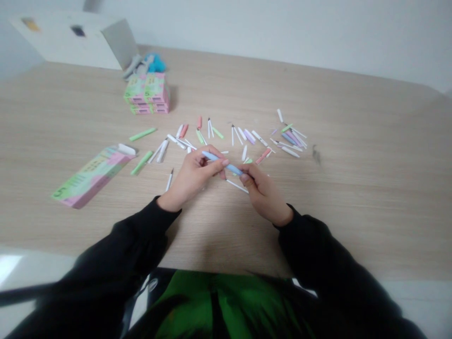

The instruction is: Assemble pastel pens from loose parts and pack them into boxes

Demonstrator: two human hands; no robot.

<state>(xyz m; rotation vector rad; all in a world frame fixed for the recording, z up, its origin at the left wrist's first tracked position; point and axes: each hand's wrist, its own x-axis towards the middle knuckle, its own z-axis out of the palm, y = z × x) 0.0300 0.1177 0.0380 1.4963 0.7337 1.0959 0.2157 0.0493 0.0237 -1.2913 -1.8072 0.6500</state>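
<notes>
A light blue pen (231,168) is held above the table between my two hands. My left hand (194,176) pinches its left part between thumb and fingers. At the other end, my right hand (263,190) grips the tip with thumb and forefinger, so that tip is partly hidden. Beneath and just beyond the hands lie scattered pen parts: white refills (236,186), a red barrel piece (263,156), purple pieces (249,136) and green pieces (141,163). One dark-tipped refill (170,180) lies left of my left wrist.
An open pink-and-green carton (93,176) lies on the table (370,188) at left. Stacked cartons (146,93) stand behind it, near grey and blue cloth (155,62) and a white box (81,40). A wall (282,33) borders the back.
</notes>
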